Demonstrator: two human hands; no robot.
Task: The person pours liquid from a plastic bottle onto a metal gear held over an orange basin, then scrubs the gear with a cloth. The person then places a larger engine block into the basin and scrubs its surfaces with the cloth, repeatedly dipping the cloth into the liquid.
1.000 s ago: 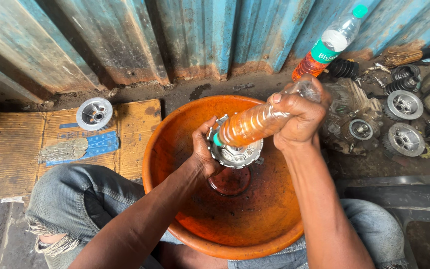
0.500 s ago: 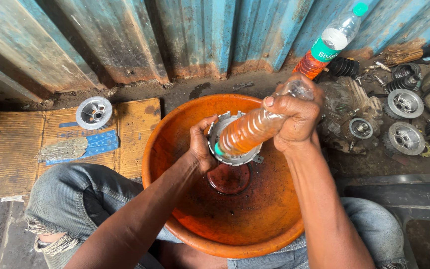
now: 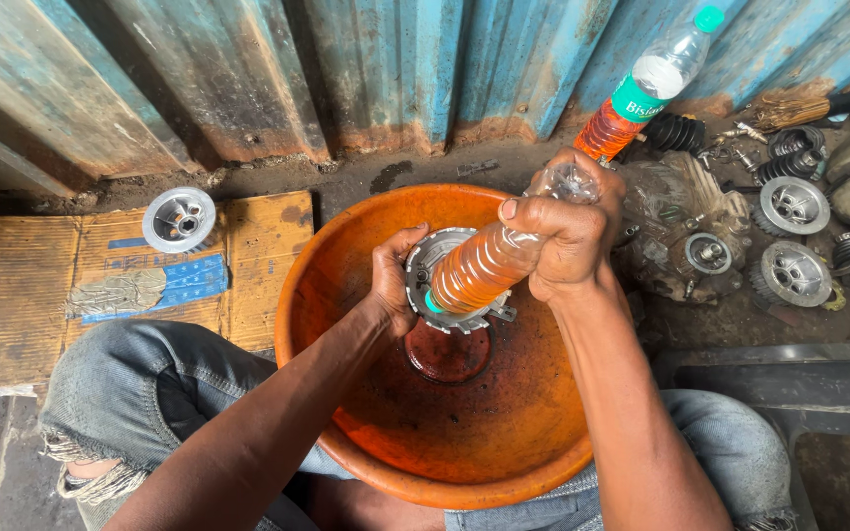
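My right hand (image 3: 568, 236) is clenched around a clear plastic bottle of orange liquid (image 3: 489, 264), tipped cap-down over the round toothed metal part (image 3: 442, 285). My left hand (image 3: 393, 280) grasps that part's edge, above the orange plastic basin (image 3: 425, 433).

Two plastic bottles of orange liquid: one tilted over the basin (image 3: 489, 264), one standing by the wall (image 3: 641, 93). One orange basin (image 3: 346, 246). One flattened cardboard sheet (image 3: 12, 295). Four round metal parts: one held (image 3: 423, 265), one on the cardboard (image 3: 178, 218), two among the ground's clutter (image 3: 792, 205) (image 3: 787, 273).
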